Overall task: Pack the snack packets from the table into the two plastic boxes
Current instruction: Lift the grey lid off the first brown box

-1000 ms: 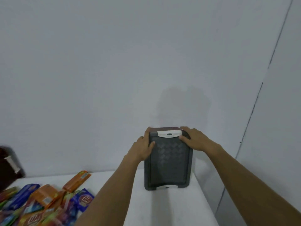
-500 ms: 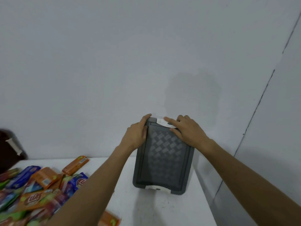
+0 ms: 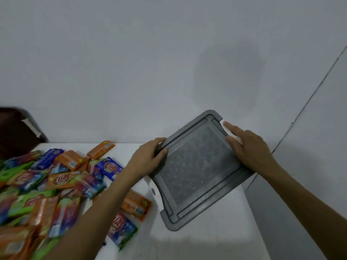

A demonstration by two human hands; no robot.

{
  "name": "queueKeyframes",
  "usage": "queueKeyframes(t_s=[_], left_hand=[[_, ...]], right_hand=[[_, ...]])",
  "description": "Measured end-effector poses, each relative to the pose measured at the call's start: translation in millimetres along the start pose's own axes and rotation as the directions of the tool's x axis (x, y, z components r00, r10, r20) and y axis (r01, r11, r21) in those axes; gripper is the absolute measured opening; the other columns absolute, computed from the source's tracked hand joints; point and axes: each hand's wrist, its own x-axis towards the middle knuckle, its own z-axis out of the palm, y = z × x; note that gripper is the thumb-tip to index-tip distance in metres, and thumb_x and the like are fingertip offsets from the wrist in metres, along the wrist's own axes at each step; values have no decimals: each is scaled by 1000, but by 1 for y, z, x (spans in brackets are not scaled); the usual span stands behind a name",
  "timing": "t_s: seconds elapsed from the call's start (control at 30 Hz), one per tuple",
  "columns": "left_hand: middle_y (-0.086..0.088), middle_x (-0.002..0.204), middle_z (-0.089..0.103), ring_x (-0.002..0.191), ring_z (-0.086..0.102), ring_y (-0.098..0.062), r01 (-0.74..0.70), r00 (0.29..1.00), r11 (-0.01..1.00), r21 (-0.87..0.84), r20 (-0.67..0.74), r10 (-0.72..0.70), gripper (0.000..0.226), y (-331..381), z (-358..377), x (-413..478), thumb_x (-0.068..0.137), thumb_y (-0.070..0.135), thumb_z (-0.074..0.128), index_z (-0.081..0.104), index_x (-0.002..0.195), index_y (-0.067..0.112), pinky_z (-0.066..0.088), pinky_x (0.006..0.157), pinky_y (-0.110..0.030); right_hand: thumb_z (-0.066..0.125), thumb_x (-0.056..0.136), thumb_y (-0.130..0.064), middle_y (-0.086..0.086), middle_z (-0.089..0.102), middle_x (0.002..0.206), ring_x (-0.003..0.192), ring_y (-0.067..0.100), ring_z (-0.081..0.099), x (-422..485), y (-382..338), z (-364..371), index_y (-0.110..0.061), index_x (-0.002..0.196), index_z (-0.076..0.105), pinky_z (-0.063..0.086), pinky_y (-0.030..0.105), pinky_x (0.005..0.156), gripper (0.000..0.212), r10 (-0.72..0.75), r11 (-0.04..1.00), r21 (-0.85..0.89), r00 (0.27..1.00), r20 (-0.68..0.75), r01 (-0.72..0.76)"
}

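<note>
A grey lid point(image 3: 195, 169) with a woven pattern is held at the right end of the white bench point(image 3: 216, 239), tilted and turned at an angle to the bench edge. The left hand point(image 3: 148, 158) is closed on the lid's left long edge, thumb on top and fingers curled beneath, while the right hand point(image 3: 247, 147) is laid over the opposite edge with its fingers spread along the rim and over a white latch point(image 3: 233, 136) that shows only in part. Gripping both long edges appears to let the lid be lifted evenly and swung without twisting. A second white latch point(image 3: 153, 188) is seen at the lid's near-left end. Whether a box body sits under the lid cannot be told, since everything beneath it is hidden; the lid may be coming off one of the plastic boxes so that packing can begin. The snack packets point(image 3: 56, 181), orange, blue and green, are heaped loosely on the left part of the bench, some overlapping, with an orange packet point(image 3: 136, 205) and a blue packet point(image 3: 122, 229) lying nearer the lid, partly behind the left forearm. No packet is seen inside any box, so the packing is judged not yet started. A dark box-like object point(image 3: 16, 132) is glimpsed at the far left against the wall point(image 3: 131, 62); it is too blurred to name.
</note>
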Motion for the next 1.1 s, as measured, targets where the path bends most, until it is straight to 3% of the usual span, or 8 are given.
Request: queueKeyframes(t_s=[0.13, 0.37, 0.5, 0.63, 0.77, 0.87, 0.97, 1.1], left_hand=[[-9, 123, 56, 113, 53, -23, 107, 994, 994, 36, -3, -107, 55, -18, 17, -38, 91, 46, 44, 45, 139, 20, 42, 96, -32], [-10, 140, 47, 126, 45, -21, 279, 957, 957, -86, -64, -284, 55, -16, 44, -83, 95, 35, 55, 37, 146, 23, 32, 97, -21], [-8, 123, 61, 105, 57, -15, 328, 941, 935, -131, -43, -336, 62, 6, 44, -103, 97, 36, 53, 25, 151, 27, 38, 81, -22], [-15, 89, 66, 83, 64, -26, 357, 934, 933, -55, 11, -357, 62, 15, 42, -110, 100, 32, 47, 18, 154, 22, 47, 72, -32], [0, 59, 49, 53, 47, -11, 316, 948, 944, -94, 69, -311, 53, 3, 35, -109, 103, 24, 40, 22, 152, 25, 38, 52, -26], [10, 84, 60, 69, 55, 0, 300, 954, 928, -221, 92, -286, 46, -6, 30, -111, 103, 31, 34, 24, 147, 40, 45, 68, -26], [28, 122, 44, 103, 45, 22, 316, 947, 856, -408, 74, -314, 45, -13, 34, -120, 103, 32, 33, 26, 145, 45, 46, 83, -20], [18, 142, 34, 114, 37, 18, 360, 915, 751, -554, 53, -400, 44, -20, 46, -132, 102, 35, 35, 30, 143, 46, 45, 91, -25]], right_hand=[[43, 99, -41, 4, 55, 140, 125, 29, 52, -40, 5, 15, -40, 143, 41, 39, 40, 105, 44, 190, 975, 99, 976, 104, -200], [41, 102, -35, 5, 53, 142, 123, 31, 54, -106, 13, 46, -34, 143, 45, 39, 43, 106, 41, 415, 867, 239, 899, 142, -438], [41, 101, -35, 17, 67, 114, 98, 33, 63, -130, 17, 53, -32, 144, 42, 47, 38, 89, 43, 480, 837, 213, 863, 154, -504], [42, 101, -31, 8, 62, 65, 60, 18, 58, -139, 20, 51, -28, 141, 41, 41, 28, 60, 40, 420, 881, 152, 889, 183, -448], [41, 102, -30, 14, 63, 66, 61, 20, 61, -143, 23, 47, -25, 138, 41, 40, 23, 54, 37, 379, 887, 193, 900, 217, -420], [42, 101, -36, 9, 69, 91, 81, 18, 66, -145, 22, 44, -30, 136, 41, 49, 27, 65, 35, 427, 776, 358, 851, 305, -519], [45, 101, -37, -3, 71, 102, 84, 10, 71, -149, 27, 43, -31, 130, 47, 55, 24, 67, 30, 451, 593, 569, 820, 352, -570], [41, 101, -33, 4, 68, 118, 101, 15, 69, -164, 38, 53, -23, 130, 54, 58, 23, 74, 33, 387, 302, 737, 784, 485, -605]])
